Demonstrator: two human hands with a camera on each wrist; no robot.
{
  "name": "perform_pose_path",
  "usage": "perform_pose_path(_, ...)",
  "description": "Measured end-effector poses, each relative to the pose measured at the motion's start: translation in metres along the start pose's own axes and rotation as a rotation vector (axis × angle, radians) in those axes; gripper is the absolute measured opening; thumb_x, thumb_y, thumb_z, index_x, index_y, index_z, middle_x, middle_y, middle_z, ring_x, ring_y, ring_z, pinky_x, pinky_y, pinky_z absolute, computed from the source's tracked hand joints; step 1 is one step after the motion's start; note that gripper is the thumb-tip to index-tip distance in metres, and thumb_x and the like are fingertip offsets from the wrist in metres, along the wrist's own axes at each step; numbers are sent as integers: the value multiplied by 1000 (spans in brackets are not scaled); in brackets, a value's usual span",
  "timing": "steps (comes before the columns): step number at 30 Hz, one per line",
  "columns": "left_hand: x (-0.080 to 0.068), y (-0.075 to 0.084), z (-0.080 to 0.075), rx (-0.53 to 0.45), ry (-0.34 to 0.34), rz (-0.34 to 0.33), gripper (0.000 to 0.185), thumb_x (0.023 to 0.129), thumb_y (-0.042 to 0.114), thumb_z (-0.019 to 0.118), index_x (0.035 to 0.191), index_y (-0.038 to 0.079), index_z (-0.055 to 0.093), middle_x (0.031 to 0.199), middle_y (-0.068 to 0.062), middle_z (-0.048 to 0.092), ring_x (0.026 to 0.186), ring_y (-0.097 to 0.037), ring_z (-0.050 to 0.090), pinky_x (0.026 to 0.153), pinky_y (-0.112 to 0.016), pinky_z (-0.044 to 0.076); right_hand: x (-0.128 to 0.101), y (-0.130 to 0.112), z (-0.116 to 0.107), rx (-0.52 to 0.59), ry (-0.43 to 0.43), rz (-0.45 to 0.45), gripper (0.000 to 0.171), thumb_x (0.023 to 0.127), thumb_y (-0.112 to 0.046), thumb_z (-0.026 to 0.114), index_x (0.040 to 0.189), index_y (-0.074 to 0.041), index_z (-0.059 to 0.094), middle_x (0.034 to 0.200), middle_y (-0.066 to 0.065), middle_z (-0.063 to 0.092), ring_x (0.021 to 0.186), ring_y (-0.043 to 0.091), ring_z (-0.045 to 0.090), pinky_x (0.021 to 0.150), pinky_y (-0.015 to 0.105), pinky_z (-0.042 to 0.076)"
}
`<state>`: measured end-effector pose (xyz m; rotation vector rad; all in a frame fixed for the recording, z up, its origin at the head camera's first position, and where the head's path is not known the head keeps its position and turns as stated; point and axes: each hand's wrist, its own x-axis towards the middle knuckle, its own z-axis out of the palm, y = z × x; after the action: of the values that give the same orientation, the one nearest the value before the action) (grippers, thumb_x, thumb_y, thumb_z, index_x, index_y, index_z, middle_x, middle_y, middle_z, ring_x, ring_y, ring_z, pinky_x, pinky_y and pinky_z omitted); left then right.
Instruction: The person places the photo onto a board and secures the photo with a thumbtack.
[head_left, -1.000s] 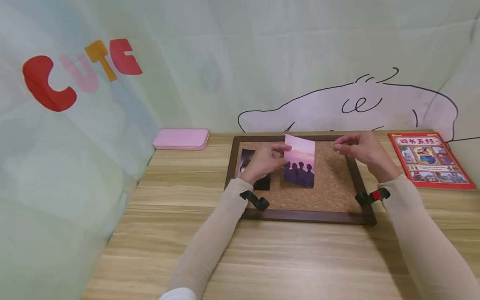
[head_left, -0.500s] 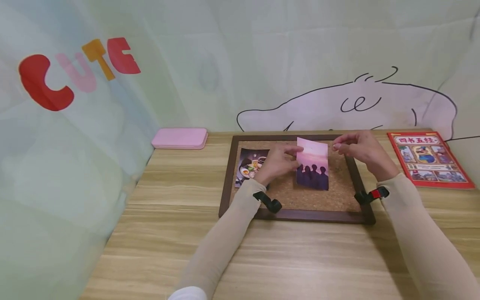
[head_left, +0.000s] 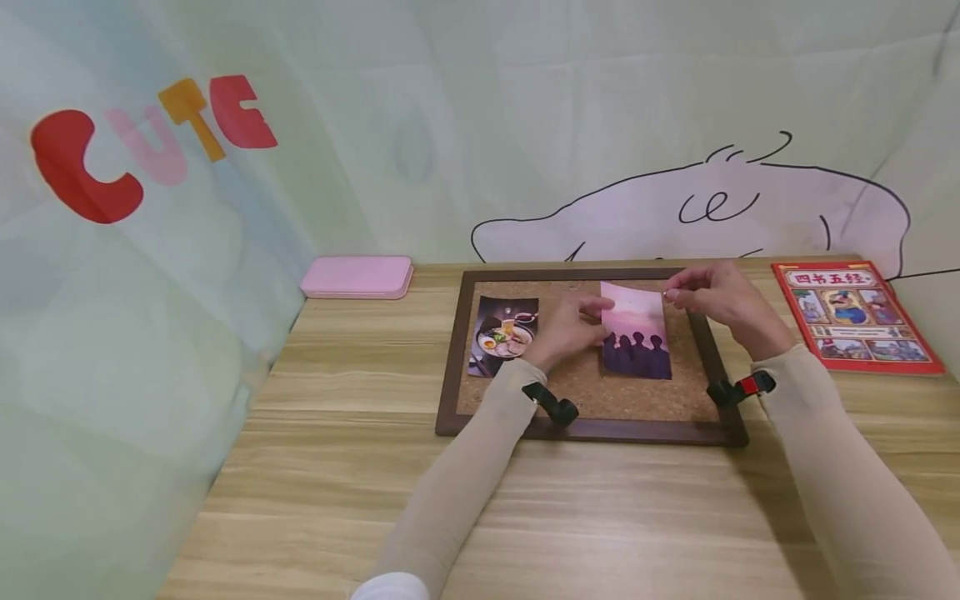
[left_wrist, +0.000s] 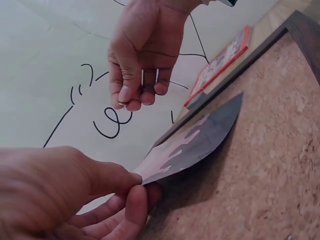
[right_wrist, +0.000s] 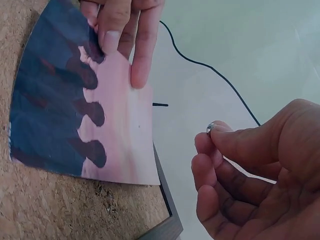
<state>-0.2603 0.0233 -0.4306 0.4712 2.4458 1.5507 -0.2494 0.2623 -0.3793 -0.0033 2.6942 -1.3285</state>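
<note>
A pink and purple photo [head_left: 636, 337] of dark silhouettes lies slightly curled over the right half of a cork board [head_left: 585, 392] with a dark wooden frame. My left hand [head_left: 596, 312] pinches its upper left edge, thumb on top and fingers beneath, as the left wrist view shows [left_wrist: 137, 185]. My right hand [head_left: 672, 294] hovers just above the photo's top right corner. It pinches a small silvery pin [right_wrist: 210, 128] between thumb and forefinger. A food photo [head_left: 504, 336] lies flat on the board's left side.
A pink flat case [head_left: 357, 277] sits at the table's back left. A red book [head_left: 855, 317] lies to the right of the board. The wooden table [head_left: 525, 517] stretches toward me. Printed fabric hangs close behind and on the left.
My left hand has carried the silhouette photo rightward and lower onto the board, uncovering the food photo. My right hand has stayed almost in place.
</note>
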Motion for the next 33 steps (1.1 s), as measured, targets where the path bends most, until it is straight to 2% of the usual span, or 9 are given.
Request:
perform_pose_path(5,2,1,6,150,28,3,41,87,5,75,126,12,70,120,-6,68,105,-16,60,90,-28,51,3,0,0,-21,-22,8,28,97,-19,64,118,1,66,108,14,60,98,29,51,84,39,47)
perform_pose_path(9,2,3,10,209,32,-3,40,87,8,74,127,14,71,124,-4,67,113,-17,59,101,-34,47,5,2,1,-33,-34,13,28,98,-19,62,119,0,66,111,15,59,99,29,51,85,39,47)
perform_pose_path(13,3,6,15,245,5,16,41,88,8,73,129,12,69,128,-5,68,118,-18,60,103,-32,46,7,2,1,-30,-38,21,29,99,-19,62,120,0,65,112,16,59,100,31,52,86,41,47)
perform_pose_path(19,3,8,20,342,-44,60,43,89,11,72,132,12,67,132,-6,67,118,-17,60,103,-30,46,9,3,4,-43,-52,39,30,99,-21,63,119,1,65,119,20,59,105,34,51,91,46,46)
perform_pose_path(23,3,8,23,396,-70,80,45,90,14,74,135,14,66,134,-6,65,117,-15,58,103,-28,45,12,6,4,-54,-72,39,28,99,-17,62,117,3,67,118,20,59,103,33,49,87,44,45)
perform_pose_path(26,4,8,25,410,-64,92,46,89,15,75,134,13,66,121,-6,68,105,-14,59,93,-24,46,15,8,6,-69,-86,37,26,99,-17,62,115,2,68,111,17,59,99,31,49,81,40,44)
perform_pose_path(29,4,7,27,434,-46,93,46,88,17,76,133,14,67,103,-3,67,93,-12,56,81,-22,43,19,10,7,-84,-98,31,25,98,-18,64,114,1,69,106,14,60,95,29,49,76,36,43)
perform_pose_path(33,3,7,29,473,-27,80,46,88,21,76,133,17,67,100,1,61,94,-12,51,79,-22,39,24,13,10,-90,-112,10,24,98,-14,63,113,4,69,101,13,62,90,26,50,72,33,44)
